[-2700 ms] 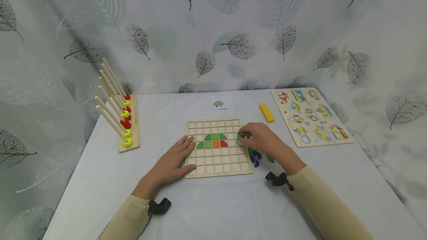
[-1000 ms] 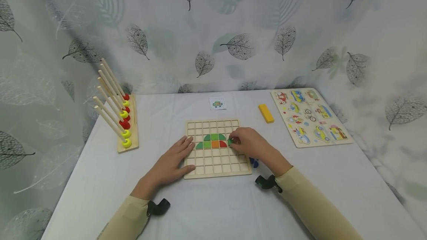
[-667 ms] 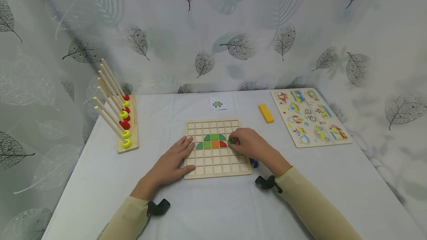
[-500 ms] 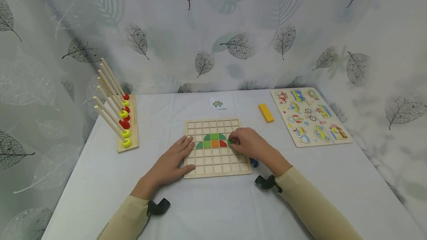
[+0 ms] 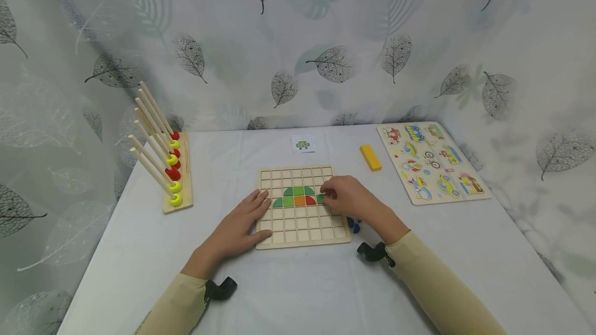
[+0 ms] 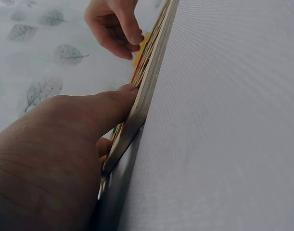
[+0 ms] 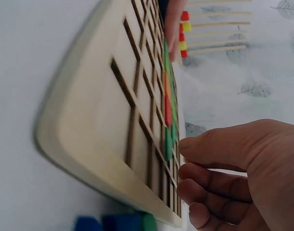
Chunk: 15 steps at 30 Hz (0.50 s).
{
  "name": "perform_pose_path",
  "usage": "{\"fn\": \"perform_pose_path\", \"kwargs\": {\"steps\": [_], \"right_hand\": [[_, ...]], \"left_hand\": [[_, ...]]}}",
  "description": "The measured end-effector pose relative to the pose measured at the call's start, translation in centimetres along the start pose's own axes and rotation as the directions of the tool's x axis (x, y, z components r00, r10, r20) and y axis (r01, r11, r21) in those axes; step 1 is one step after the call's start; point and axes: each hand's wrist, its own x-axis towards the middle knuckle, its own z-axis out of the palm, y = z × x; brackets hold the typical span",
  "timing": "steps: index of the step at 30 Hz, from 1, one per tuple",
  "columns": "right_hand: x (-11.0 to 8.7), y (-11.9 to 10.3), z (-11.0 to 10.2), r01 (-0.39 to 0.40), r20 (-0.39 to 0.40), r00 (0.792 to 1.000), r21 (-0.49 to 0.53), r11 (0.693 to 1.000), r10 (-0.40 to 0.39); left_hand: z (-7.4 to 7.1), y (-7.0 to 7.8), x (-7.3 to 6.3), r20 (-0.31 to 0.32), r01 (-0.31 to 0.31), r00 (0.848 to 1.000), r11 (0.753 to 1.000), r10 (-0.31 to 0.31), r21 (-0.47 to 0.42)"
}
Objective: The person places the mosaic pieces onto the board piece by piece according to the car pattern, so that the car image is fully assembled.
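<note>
Grid board part-filled between left hand, flat on edge, and right hand, loose, empty: two tile rows laid, blue pieces beside latter seemingly remaining.

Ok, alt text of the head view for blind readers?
A person's right hand hovers beside a green piece on a pale wooden grid board; the left hand rests on its left edge. Around it: a wooden peg stand with red and yellow rings, a white picture card, a yellow rectangular block, a colourful wooden puzzle board.
</note>
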Motion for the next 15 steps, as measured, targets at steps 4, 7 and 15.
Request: {"fn": "perform_pose_path", "kwargs": {"steps": [4, 7, 15], "right_hand": [[-0.5, 0.5, -1.4, -0.034, -0.03, 0.999, 0.007, 0.999, 0.034], [-1.0, 1.0, -2.4, -0.062, -0.054, 0.997, 0.004, 0.998, 0.062], [-2.0, 2.4, -3.6, -0.091, -0.071, 0.993, -0.025, 0.995, 0.089]], "left_hand": [[0.0, 0.0, 0.0, -0.004, -0.005, 1.0, 1.0, 0.005, 0.002], [0.0, 0.1, 0.0, -0.005, -0.007, 1.0, 1.0, 0.007, 0.0], [0.0, 0.1, 0.0, 0.001, 0.005, 1.0, 1.0, -0.005, 0.006]]}}
